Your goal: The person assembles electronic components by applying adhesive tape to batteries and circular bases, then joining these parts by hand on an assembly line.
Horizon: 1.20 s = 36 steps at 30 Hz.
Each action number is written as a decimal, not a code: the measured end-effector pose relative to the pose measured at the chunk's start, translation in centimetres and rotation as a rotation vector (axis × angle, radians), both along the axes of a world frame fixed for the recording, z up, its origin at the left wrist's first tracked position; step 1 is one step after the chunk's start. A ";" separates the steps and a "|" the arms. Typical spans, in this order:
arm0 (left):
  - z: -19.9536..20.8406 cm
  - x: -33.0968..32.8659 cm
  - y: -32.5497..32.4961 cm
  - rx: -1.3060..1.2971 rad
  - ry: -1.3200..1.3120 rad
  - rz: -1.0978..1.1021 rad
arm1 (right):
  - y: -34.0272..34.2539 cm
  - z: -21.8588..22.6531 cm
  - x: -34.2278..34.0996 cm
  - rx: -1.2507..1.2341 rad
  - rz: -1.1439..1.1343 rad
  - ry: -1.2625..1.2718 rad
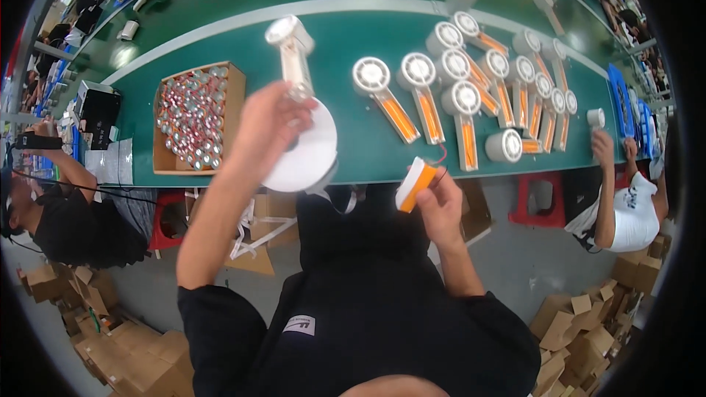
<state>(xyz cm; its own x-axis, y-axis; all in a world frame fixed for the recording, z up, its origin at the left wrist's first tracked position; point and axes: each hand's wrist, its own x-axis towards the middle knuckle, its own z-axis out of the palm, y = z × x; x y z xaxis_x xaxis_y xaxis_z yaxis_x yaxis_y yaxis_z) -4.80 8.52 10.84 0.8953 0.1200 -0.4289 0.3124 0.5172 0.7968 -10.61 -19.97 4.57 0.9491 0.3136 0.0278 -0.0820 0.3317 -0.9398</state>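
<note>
My left hand [273, 123] reaches up over a large white disc-shaped roll [318, 151] near the table's edge. Its fingers are closed at the lower end of the handle of a white handheld fan [293, 55], whose handle looks open, with no orange showing in it. Slight blur softens the fingertips. My right hand [443, 202] pinches an orange battery pack [421, 190] with a white strip along one side, just off the front edge. From the pack, a thin red wire [443, 154] curls upward. A loose translucent strip [349, 198] hangs below the roll.
Several white fans with orange packs in their handles [426, 114] lie on the green table [353, 132] to the right. At left stands a cardboard box [157, 132] of small round parts with red wires. People sit at both sides; red stools [533, 202] and cartons are below.
</note>
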 end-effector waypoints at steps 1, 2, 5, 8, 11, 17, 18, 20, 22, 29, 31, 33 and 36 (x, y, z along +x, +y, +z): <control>-0.6 -1.3 -2.0 -0.009 -0.009 -0.021 | -0.8 -0.3 -0.3 0.003 -0.010 0.003; -1.4 -2.4 -3.8 -0.017 -0.022 -0.042 | -1.6 -0.5 -0.5 -0.028 -0.046 0.001; -2.5 -5.1 -7.5 -0.060 -0.025 -0.013 | -3.5 -1.1 -1.2 -0.044 -0.077 -0.005; -3.8 -6.5 -10.8 -0.034 -0.030 0.031 | -4.9 -2.0 -2.1 -0.032 -0.088 -0.028; -5.4 -7.0 -13.0 0.040 -0.015 0.018 | -5.3 -2.4 -2.7 0.010 -0.128 -0.007; -7.2 -8.2 -15.4 0.221 -0.077 -0.052 | -5.1 -2.1 -2.6 -0.028 -0.128 0.012; -7.5 -8.5 -15.5 0.217 -0.073 -0.056 | -5.1 -2.1 -2.5 -0.032 -0.140 0.002; -7.7 -8.9 -15.7 0.296 -0.134 -0.099 | -5.0 -1.9 -2.2 -0.039 -0.151 -0.005; -8.1 -9.0 -15.6 0.287 -0.139 -0.083 | -4.9 -1.7 -2.0 -0.067 -0.151 -0.014; -7.6 -9.8 -15.0 0.371 -0.050 -0.120 | -4.1 -1.8 -1.6 -0.075 -0.137 0.003; -7.0 -9.8 -14.4 0.449 -0.007 -0.210 | -3.9 -1.8 -1.3 -0.043 -0.123 0.029; -6.9 -9.7 -13.8 0.676 0.056 -0.330 | -3.8 -1.9 -0.9 -0.058 -0.126 -0.008; -7.8 -9.0 -12.0 1.176 -0.447 -0.104 | -3.5 -1.4 -0.2 -0.064 -0.130 -0.026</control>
